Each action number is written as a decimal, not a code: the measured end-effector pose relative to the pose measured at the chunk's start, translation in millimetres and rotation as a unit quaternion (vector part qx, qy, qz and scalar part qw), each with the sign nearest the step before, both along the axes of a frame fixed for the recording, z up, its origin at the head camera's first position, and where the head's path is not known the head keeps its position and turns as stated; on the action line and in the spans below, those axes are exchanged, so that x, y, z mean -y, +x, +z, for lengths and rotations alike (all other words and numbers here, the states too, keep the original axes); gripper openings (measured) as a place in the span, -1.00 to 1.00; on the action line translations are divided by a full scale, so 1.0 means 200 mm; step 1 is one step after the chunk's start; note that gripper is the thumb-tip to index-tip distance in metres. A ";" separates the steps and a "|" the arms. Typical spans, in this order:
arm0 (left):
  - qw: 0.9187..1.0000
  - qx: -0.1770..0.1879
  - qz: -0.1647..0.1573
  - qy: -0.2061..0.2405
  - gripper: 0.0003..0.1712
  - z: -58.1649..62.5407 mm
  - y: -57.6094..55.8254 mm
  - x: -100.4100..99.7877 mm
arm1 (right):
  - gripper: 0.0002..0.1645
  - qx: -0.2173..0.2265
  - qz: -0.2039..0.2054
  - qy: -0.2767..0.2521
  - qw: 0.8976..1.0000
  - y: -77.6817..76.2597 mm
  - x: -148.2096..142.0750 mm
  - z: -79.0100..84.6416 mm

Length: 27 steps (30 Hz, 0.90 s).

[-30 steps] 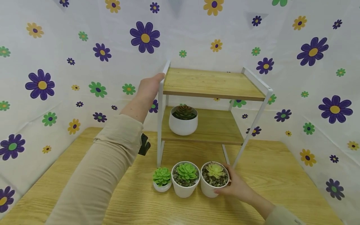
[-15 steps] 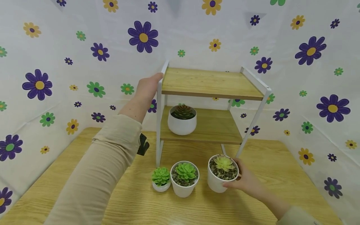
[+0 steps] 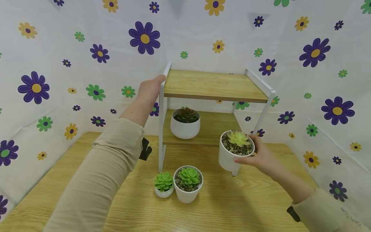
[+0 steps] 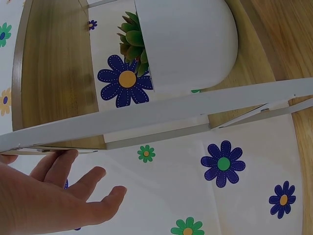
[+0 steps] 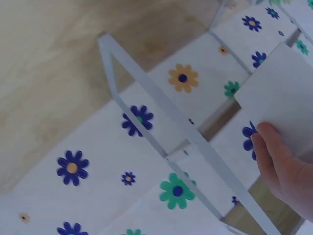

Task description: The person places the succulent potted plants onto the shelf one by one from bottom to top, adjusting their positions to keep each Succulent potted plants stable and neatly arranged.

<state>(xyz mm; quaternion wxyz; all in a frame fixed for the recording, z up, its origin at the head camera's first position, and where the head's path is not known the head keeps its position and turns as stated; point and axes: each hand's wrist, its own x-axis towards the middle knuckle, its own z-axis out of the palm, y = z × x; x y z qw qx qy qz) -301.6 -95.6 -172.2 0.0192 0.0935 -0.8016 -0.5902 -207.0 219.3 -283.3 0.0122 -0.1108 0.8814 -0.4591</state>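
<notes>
My left hand (image 3: 149,91) holds the upper left corner of a two-tier wooden shelf rack (image 3: 214,83) with a white frame. In the left wrist view, some fingertips (image 4: 66,159) touch the frame near the top board while others stand off it. My right hand (image 3: 261,156) grips a white pot (image 3: 227,159) with a yellow-green succulent (image 3: 238,138) in gravel. This pot hangs in the air, slightly tilted, before the rack's right leg. In the right wrist view, fingers (image 5: 274,147) press its white side. On the lower board sits a rounded white pot (image 3: 185,129) with a dark succulent.
On the table (image 3: 220,212), in front of the rack, stand a white pot (image 3: 186,195) with a green succulent and a smaller white pot (image 3: 164,192) with another. A flower-print cloth (image 3: 191,29) surrounds the table at the back and sides.
My right hand has lifted the yellow-green succulent's pot from beside the middle pot, moving it up, rightward and toward the rack. The left hand keeps its place on the frame; the view has shifted slightly.
</notes>
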 end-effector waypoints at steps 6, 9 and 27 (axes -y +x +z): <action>1.000 0.003 -0.002 0.002 -0.24 -0.01 0.00 0.01 | 0.13 0.020 -0.036 0.030 0.999 -0.10 0.07 0.13; 1.000 0.004 -0.001 0.004 -0.24 -0.02 0.00 0.01 | 0.19 0.037 -0.049 0.038 0.997 -0.16 0.10 0.15; 1.000 0.013 0.014 0.000 -0.21 0.00 0.00 0.00 | 0.27 0.071 -0.104 0.065 0.990 -0.40 0.18 0.15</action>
